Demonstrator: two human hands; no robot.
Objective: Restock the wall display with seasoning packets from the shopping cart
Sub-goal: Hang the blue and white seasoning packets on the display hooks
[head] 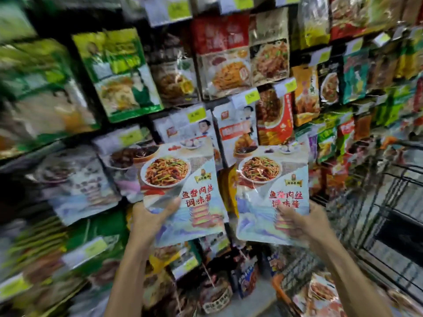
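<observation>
Before the packed wall display [229,65], with the wire shopping cart [393,202] at right, the left hand [151,216] and right hand [299,223] each have a closed grip on one upright seasoning packet [183,193], [270,193].

Two glossy pale-blue seasoning packets [183,193] [272,195] carry red lettering and brown-orange noodle-dish photos; a hanging plastic packet [121,74] is green-yellow.
</observation>
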